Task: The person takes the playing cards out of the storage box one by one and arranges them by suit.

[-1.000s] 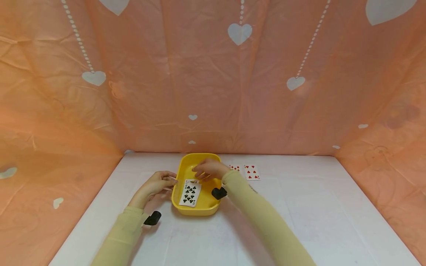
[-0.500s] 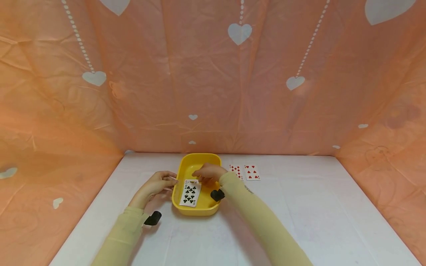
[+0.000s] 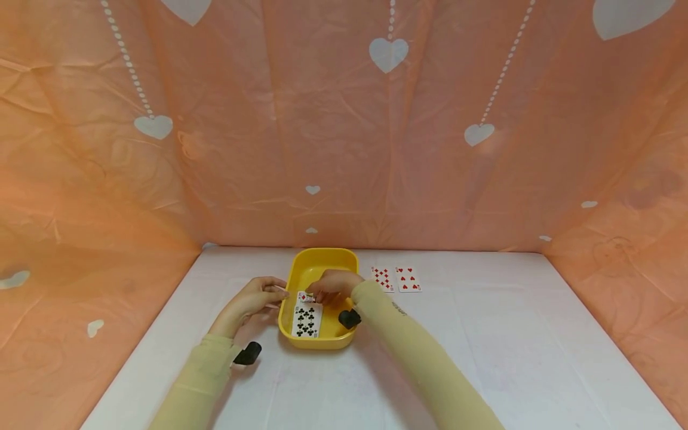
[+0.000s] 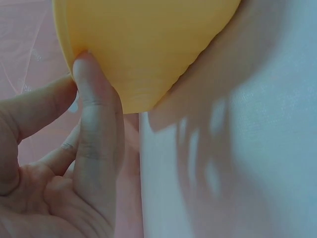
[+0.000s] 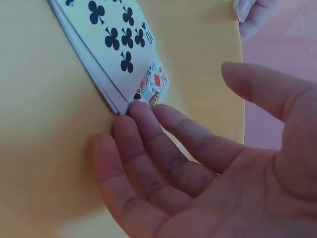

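Right hand, fingers relaxed, touches the card stack in the yellow tray; left hand pinches the tray rim.

Tray walls hem card stack; open table R of tray, two cards there

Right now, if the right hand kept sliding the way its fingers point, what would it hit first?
The right hand would most likely meet the card stack in the yellow tray; its fingers already sit at the stack's near edge, under the ten of clubs.
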`<state>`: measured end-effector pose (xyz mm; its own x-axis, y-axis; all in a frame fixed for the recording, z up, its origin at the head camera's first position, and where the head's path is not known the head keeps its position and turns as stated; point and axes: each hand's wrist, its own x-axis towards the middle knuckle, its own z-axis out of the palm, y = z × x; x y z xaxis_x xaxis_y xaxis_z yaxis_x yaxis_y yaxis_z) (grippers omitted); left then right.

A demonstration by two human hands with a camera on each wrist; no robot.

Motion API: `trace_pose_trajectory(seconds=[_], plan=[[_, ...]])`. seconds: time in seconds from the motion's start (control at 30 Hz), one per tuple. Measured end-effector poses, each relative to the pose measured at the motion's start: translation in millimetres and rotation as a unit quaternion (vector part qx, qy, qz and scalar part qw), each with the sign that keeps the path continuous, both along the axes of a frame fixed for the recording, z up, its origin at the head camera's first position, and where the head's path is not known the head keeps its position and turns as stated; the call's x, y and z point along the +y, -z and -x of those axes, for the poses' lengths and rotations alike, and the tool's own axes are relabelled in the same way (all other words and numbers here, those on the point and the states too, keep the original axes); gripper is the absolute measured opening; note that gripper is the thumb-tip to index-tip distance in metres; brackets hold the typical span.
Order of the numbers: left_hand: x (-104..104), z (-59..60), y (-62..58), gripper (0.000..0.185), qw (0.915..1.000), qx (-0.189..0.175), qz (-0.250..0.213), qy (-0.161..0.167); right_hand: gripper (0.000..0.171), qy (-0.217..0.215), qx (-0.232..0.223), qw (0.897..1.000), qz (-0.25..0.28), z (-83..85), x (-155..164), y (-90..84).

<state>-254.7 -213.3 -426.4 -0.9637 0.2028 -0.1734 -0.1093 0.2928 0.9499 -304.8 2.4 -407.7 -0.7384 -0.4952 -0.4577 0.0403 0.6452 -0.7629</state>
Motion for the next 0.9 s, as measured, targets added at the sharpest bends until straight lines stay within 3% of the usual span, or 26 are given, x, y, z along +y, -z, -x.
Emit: trace_pose_trajectory(seconds=[0.37,0.73,0.9], plan=[[0.3,-0.1,0.5,0.039,0.9999,-0.011,-0.005,0.001,0.034,-0.037,0.003,0.998,-0.044,0.2,-2.4,3.0],[0.5,1.1,2.3,0.038,0.9998,-0.007,-0.016,0.002,0.021,-0.08,-0.001,0.996,-0.028,-0.3,2.6,1.6],[1.1,0.7,1.9,0.039,0.9999,-0.012,-0.011,-0.003,0.007,-0.065,0.002,0.998,-0.022,-1.3,3.0,0.0]])
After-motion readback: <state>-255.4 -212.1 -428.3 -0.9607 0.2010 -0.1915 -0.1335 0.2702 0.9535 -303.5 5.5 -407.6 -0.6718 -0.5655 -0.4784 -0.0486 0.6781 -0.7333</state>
